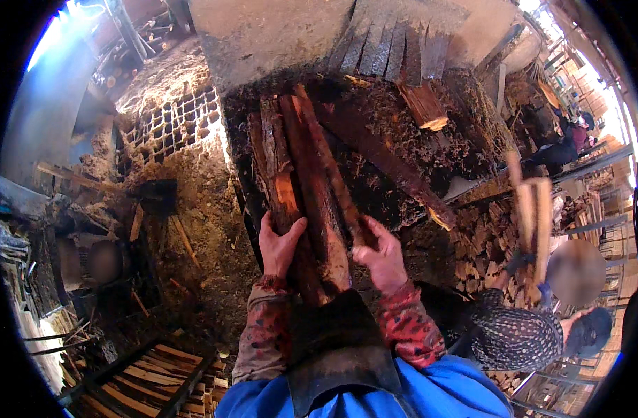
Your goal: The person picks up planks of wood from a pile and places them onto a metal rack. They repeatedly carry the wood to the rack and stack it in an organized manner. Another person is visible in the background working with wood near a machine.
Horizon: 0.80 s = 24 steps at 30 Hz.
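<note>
Several long split logs lie side by side in front of me, pointing away from my body. My left hand holds the near end of the left log, which has rough bark and a bare orange patch; its thumb lies on top. On the right side, my right hand has its fingers closed on the near end of a narrow log strip. Between them a wider reddish-brown log reaches back toward my dark apron. The undersides of the logs and some fingertips are hidden.
Another dark slab lies slanting across the bark-littered bench, near a short split block. Overlapping metal strips hang at the far side. A co-worker at right carries long wood pieces. A rack of slats stands lower left.
</note>
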Available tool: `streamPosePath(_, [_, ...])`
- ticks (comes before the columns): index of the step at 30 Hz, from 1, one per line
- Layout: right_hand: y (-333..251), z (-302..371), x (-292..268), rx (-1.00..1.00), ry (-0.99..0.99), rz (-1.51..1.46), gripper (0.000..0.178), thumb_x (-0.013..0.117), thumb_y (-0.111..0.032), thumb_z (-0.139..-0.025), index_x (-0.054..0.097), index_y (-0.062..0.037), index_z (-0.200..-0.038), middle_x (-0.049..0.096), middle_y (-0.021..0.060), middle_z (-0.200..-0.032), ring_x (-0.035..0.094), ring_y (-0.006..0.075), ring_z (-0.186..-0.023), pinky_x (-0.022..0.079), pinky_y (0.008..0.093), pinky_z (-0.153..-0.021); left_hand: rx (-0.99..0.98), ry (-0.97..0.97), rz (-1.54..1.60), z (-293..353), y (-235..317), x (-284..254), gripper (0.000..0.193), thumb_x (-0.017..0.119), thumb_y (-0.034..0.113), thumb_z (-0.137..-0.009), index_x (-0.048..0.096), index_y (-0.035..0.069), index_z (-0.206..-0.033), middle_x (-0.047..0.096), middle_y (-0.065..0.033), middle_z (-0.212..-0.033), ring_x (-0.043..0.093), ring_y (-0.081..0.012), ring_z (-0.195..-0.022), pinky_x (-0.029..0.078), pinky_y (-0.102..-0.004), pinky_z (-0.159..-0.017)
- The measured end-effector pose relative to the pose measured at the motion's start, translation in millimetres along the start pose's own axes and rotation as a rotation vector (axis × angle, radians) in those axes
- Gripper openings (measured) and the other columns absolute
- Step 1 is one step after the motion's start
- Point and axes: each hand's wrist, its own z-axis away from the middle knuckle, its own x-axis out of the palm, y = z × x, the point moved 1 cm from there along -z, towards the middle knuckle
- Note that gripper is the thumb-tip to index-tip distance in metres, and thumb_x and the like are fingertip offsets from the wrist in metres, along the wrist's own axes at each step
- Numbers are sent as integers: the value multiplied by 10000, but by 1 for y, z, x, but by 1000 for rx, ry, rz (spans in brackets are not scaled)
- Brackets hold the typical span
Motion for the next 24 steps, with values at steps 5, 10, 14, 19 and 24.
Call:
streamPosePath(5, [10, 29, 21, -129, 2, 191, 668, 695, -26, -764, 393, 49, -1355, 462, 119, -1268, 490, 206, -1169, 388, 332, -1023, 18, 29, -19, 3, 9, 4, 672, 794, 239, -756, 467, -75, -1252, 632, -126, -1123, 603, -183, -999, 477, -309, -891])
streamPosePath(10, [22, 43, 28, -303, 0, 512, 753, 753, -102, -690, 400, 46, -1338, 438, 169, -1246, 485, 292, -1153, 423, 356, -981, -5, 7, 40, -1, -5, 3, 641, 778, 234, -777, 471, -65, -1254, 624, -123, -1140, 597, -179, -1004, 475, -305, -890])
streamPosePath(14, [8, 53, 33, -369, 8, 664, 784, 760, -100, -675, 386, 50, -1347, 427, 189, -1264, 475, 328, -1162, 410, 377, -999, -6, 10, 90, 4, 4, 7, 632, 756, 256, -812, 464, -58, -1277, 621, -125, -1137, 588, -182, -1008, 468, -305, -892])
streamPosePath(19, [17, 53, 50, -375, -67, 828, 762, 766, -135, -693, 403, 50, -1337, 438, 212, -1249, 463, 380, -1158, 393, 395, -1014, -10, 110, 92, -5, -14, -3, 700, 747, 293, -829, 415, -64, -1330, 604, -122, -1156, 572, -202, -1029, 450, -313, -916])
streamPosePath(24, [7, 37, 29, -465, -172, 879, 515, 735, -142, -746, 552, 32, -1195, 544, 194, -1149, 530, 352, -1094, 434, 390, -961, -48, 41, 26, 4, 5, 4, 708, 771, 275, -805, 417, -66, -1315, 594, -111, -1167, 575, -199, -1017, 456, -305, -909])
